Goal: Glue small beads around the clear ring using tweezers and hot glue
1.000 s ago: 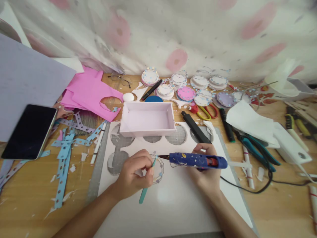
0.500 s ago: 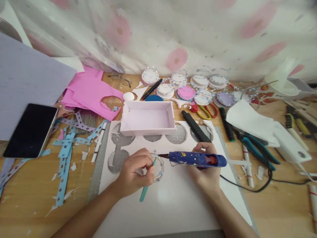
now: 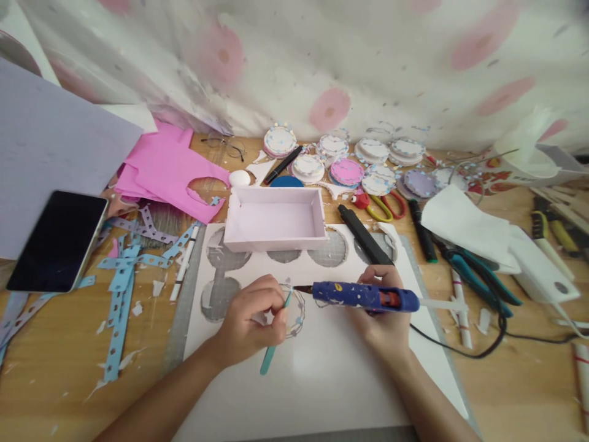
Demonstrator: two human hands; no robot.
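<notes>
My left hand (image 3: pixel 255 316) is closed around teal tweezers (image 3: pixel 268 359), whose handle slants down toward me. A wire ring (image 3: pixel 301 319) dotted with small pastel pieces sits beside those fingers, partly hidden by them; whether they also pinch it I cannot tell. My right hand (image 3: pixel 384 325) grips a blue hot glue gun (image 3: pixel 350 294) lying level, its dark nozzle pointing left. The nozzle tip is right at the tweezers' upper end and the ring's top edge. A white glue stick (image 3: pixel 442 304) pokes out of the gun's back. Beneath both hands lies a white sheet (image 3: pixel 322 380) with round cut-outs.
A pale open box (image 3: pixel 273 244) stands on the sheet's far part. Behind it are several decorated discs (image 3: pixel 347 172). Scissors (image 3: pixel 384 209), pliers (image 3: pixel 473 279) and the gun's black cord (image 3: pixel 460 351) lie right. A tablet (image 3: pixel 57 239), pink sheets (image 3: pixel 161 166) and blue strips (image 3: pixel 119 319) lie left.
The glue gun has shifted very slightly left, so its nozzle tip is a touch closer to the tweezers' end. My left hand and the tweezers stay nearly still.
</notes>
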